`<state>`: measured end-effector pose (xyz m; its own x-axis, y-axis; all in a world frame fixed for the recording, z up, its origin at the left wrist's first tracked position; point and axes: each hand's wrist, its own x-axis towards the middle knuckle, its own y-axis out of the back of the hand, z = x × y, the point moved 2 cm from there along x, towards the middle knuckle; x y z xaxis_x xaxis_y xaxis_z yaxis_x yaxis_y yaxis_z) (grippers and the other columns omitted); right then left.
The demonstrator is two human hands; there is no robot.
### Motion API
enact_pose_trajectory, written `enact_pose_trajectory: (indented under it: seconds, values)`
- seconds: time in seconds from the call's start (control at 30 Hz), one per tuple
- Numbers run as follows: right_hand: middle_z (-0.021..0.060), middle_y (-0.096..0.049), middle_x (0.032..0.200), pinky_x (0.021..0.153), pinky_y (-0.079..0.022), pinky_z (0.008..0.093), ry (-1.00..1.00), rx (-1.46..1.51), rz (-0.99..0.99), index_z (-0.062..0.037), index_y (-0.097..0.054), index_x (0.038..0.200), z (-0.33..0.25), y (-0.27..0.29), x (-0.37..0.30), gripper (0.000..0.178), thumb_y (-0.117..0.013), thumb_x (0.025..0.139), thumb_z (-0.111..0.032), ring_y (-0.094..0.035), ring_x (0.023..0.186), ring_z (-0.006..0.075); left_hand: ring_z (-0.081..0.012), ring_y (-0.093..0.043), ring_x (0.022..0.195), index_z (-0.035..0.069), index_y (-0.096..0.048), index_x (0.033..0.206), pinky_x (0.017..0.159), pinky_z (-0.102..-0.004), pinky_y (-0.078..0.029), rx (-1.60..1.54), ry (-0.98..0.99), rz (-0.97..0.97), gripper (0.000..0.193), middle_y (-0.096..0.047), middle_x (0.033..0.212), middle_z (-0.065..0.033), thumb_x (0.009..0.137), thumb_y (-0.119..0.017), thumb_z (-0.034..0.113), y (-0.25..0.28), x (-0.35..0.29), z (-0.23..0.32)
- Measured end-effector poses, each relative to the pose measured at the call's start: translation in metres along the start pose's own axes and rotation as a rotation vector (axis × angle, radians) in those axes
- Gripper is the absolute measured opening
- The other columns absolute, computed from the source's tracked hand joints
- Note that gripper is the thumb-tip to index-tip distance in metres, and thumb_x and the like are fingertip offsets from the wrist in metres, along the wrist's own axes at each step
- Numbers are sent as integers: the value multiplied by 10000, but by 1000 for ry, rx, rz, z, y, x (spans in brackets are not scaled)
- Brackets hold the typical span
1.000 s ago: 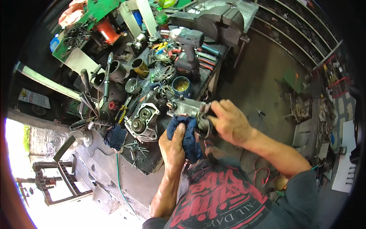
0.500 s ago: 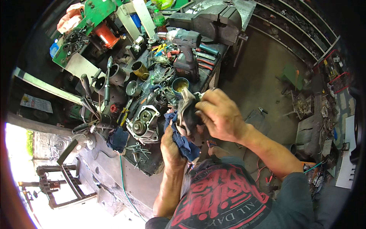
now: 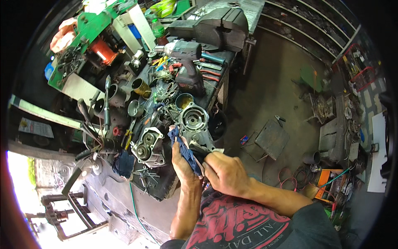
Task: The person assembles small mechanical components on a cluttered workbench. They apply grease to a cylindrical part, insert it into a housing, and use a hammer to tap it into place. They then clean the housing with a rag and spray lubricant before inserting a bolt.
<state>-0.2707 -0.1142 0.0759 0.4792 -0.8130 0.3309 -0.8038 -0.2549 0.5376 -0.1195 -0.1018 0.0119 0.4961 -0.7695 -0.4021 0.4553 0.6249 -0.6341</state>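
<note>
My left hand is closed around a crumpled blue rag, which sticks up past its fingers. My right hand is closed beside it, its fingers curled on the lower end of a grey metal casing. The casing's round, ringed opening with a centre hole faces up, just beyond both hands. Its lower end is hidden behind the fingers. Left of the rag, a second metal housing with gears inside lies on the bench, with several loose bolts in front of it.
A cordless impact wrench stands beyond the casing, near pliers and a large bench vise. A small cup of brownish liquid sits behind the casing. Metal cylinders and tool handles crowd the left. A low stool stands on the floor.
The casing has turned from edge-on to show its round opening. My right hand has come down and left, closer to my left hand. The view has shifted slightly.
</note>
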Motion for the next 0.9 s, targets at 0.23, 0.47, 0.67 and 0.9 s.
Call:
enact_pose_trajectory:
  seconds: [0.23,0.47,0.67,0.9]
  values:
    - [233,-645,801,670,-529,486,-1,24,276,12,-645,956,49,-2,58,105,-646,992,-87,-672,760,453,-96,-601,576,174,-608,1111,501,-263,-493,-108,51,-14,287,-580,732,57,1120,-501,440,-17,-16,1]
    - [130,-628,984,702,-564,444,268,-232,198,-69,-677,1047,-23,22,72,199,-764,926,-199,-663,826,314,-214,-700,859,104,-582,1410,873,-432,-631,-208,-51,-200,436,-689,1028,-38,1119,-447,399,-19,-16,18]
    - [84,-598,978,684,-549,366,612,-499,-101,-85,-614,1190,5,4,68,299,-664,924,-212,-646,824,236,-300,-718,1175,-4,-592,1444,1036,-447,-600,-182,-54,-328,458,-708,1317,-170,1112,-434,270,-9,-6,19]
    - [-14,-607,944,714,-463,340,1016,-582,-137,-140,-642,1025,9,52,86,172,-660,898,-255,-603,820,167,-260,-735,643,30,-679,1264,517,-310,-614,1,208,-206,413,-749,928,-139,1108,-450,337,-3,-8,26]
